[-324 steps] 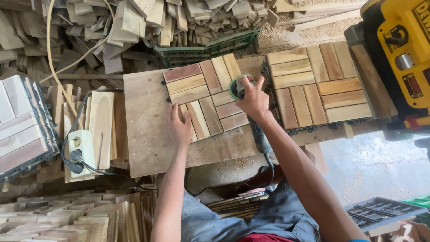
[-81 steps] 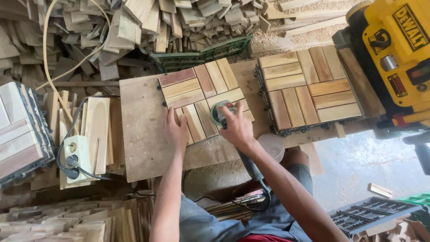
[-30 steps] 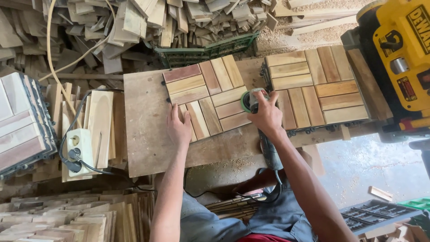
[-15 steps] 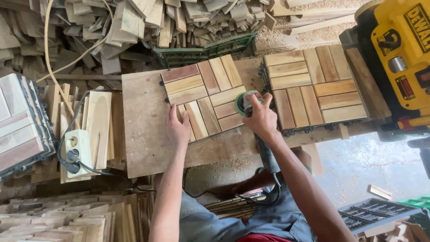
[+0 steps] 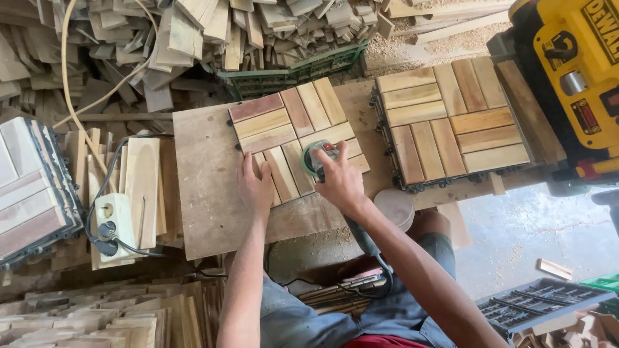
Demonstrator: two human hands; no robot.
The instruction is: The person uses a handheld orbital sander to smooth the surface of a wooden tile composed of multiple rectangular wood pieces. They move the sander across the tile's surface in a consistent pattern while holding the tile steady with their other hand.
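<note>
Seen from above: a worn wooden tabletop (image 5: pixel 206 193) carrying a square deck tile (image 5: pixel 293 138) of wooden slats set in a basket-weave pattern, edged by black plastic clips. Left hand (image 5: pixel 255 187) pressed flat on the tile's near left corner, fingers released and spread, gripping nothing. Right hand (image 5: pixel 340 182) clenched around the head of a green-rimmed power sander (image 5: pixel 317 160), held down on the tile's near right quarter; dark sander body and cord (image 5: pixel 367 248) trailing back under the forearm toward the lap. A second slatted tile (image 5: pixel 451 119) lying just to the right, atop a stack, close to a yellow benchtop planer (image 5: pixel 574 84) at the far right. A round pale disc (image 5: pixel 394 207) just beside the right forearm, below the tabletop's edge. To the left, a white power strip (image 5: pixel 111 222) with a black plug, resting on upright wooden boards, and a stack of pale tiles (image 5: pixel 32 190) at the frame's left edge. Heaped wood offcuts (image 5: pixel 161 38) and a green plastic crate (image 5: pixel 290 72) behind the tabletop. Black plastic grid bases (image 5: pixel 541 306) at lower right, sawdust on the floor.
</note>
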